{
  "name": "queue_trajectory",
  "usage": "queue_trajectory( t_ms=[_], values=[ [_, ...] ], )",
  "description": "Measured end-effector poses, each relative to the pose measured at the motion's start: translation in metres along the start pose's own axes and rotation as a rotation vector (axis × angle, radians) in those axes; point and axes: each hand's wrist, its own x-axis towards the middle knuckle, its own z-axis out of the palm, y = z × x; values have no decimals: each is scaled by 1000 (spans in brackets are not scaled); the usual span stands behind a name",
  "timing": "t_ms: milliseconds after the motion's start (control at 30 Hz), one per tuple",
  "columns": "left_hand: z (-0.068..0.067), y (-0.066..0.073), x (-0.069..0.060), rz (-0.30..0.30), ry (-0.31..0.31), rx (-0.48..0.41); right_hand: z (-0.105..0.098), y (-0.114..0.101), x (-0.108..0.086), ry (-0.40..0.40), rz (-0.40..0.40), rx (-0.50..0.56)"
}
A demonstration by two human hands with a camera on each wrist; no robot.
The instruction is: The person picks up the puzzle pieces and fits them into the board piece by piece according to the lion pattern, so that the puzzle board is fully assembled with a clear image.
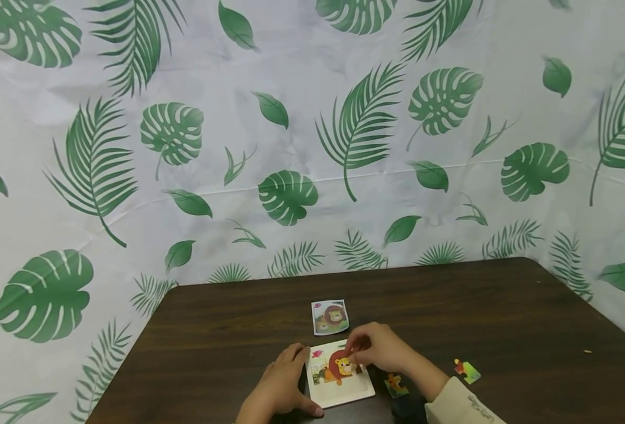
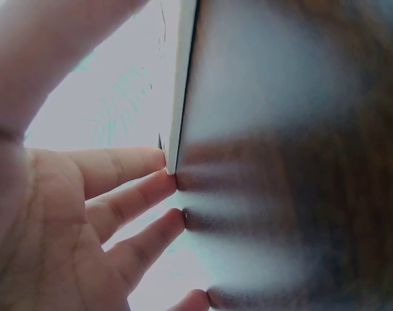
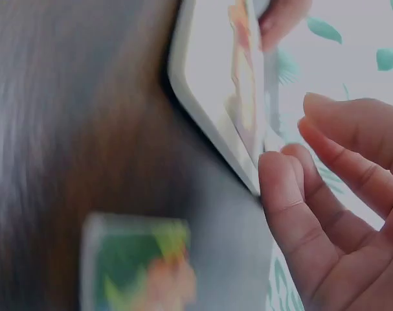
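Note:
A square puzzle board (image 1: 344,394) with a lion picture lies partly filled, its lower part bare. My left hand (image 1: 281,383) rests at its left side; in the left wrist view the extended fingers (image 2: 141,194) touch the board edge (image 2: 179,97) and the tabletop. Over the upper right part of the board is my right hand (image 1: 381,347), fingers bent. The right wrist view shows its thumb and fingertips (image 3: 283,139) apart beside the board (image 3: 202,84), with no piece clearly between them. A small pale shape behind the fingertips is unclear.
A lion picture card (image 1: 330,318) lies just behind the board. One loose puzzle piece (image 1: 396,386) is near my right forearm, with a dark object (image 1: 409,408) below it. Other colourful pieces (image 1: 467,371) lie farther right on the brown table (image 1: 228,330). A leaf-patterned cloth hangs behind.

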Motion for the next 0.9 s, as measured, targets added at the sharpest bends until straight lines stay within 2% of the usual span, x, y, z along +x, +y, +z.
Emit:
queue_trajectory(
  t_ms=[367, 567, 733, 900],
  values=[
    [-1, 0, 0, -6, -10, 1, -36, 10, -29, -20, 34, -68],
    [-2, 0, 0, -9, -15, 11, -39, 16, -41, -27, 41, -100],
    [-2, 0, 0, -12, -22, 2, -39, 18, -47, -61, 8, -118],
    [-2, 0, 0, -11, -19, 5, -37, 20, -48, -94, 11, -152]
  ],
)
